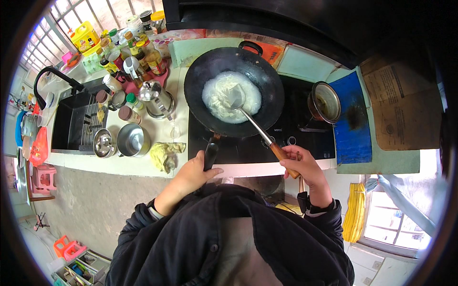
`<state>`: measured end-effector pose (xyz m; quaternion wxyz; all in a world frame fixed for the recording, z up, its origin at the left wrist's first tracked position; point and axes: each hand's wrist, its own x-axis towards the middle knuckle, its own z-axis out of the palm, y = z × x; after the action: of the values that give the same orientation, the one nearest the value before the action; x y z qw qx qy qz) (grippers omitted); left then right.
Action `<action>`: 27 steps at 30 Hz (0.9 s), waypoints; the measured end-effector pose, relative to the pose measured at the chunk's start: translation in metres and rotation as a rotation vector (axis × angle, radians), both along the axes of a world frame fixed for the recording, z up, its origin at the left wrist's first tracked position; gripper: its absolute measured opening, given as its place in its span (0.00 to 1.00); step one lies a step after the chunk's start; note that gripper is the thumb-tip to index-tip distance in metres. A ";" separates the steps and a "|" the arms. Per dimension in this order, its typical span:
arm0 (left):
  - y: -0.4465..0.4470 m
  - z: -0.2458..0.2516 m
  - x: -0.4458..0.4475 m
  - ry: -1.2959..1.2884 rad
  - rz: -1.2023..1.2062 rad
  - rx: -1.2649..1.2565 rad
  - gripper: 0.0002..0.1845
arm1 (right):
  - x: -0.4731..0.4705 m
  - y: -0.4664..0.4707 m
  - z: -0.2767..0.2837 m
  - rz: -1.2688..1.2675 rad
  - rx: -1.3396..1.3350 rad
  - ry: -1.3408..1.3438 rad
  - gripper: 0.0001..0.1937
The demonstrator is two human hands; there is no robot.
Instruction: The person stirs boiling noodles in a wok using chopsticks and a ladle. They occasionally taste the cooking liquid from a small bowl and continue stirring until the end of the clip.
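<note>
A large black wok [200, 75] sits on the left part of the black glass cooktop [247, 153]. Its bottom holds pale, thin noodle-like strands in whitish liquid [218, 87], with steam or foam around them. My left hand [196, 171] grips the wok's black handle [211, 155] near the counter's front edge. In my right hand [302, 162] is the wooden handle of a metal wok spatula [259, 130]. The spatula's blade lies in the middle of the strands, partly covered by liquid.
On the right burner stands a small pot [323, 102]. Left of the cooktop are a crumpled yellowish cloth [166, 155], a steel pot [133, 139], a metal kettle [156, 98] and several seasoning bottles [155, 60]. A black sink [77, 121] is farther left. The dark range hood [268, 16] overhangs the back.
</note>
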<state>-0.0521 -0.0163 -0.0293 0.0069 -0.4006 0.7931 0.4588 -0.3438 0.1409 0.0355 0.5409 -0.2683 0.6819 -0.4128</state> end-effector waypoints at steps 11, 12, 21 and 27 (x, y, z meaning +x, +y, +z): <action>0.001 0.003 0.001 -0.023 -0.070 -0.086 0.32 | -0.011 0.008 0.004 -0.074 -0.045 -0.066 0.23; 0.001 0.003 0.002 -0.023 -0.070 -0.099 0.32 | -0.012 0.011 0.006 -0.067 -0.066 -0.035 0.23; 0.000 0.004 0.001 -0.017 -0.053 -0.074 0.33 | -0.012 0.031 0.022 -0.095 -0.067 0.537 0.22; 0.000 0.001 0.001 -0.020 -0.055 -0.092 0.33 | -0.008 0.025 0.019 -0.136 -0.134 0.704 0.22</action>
<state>-0.0510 -0.0165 -0.0287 0.0089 -0.3832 0.8239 0.4175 -0.3518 0.1663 0.0543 0.2256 -0.3830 0.8140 -0.3739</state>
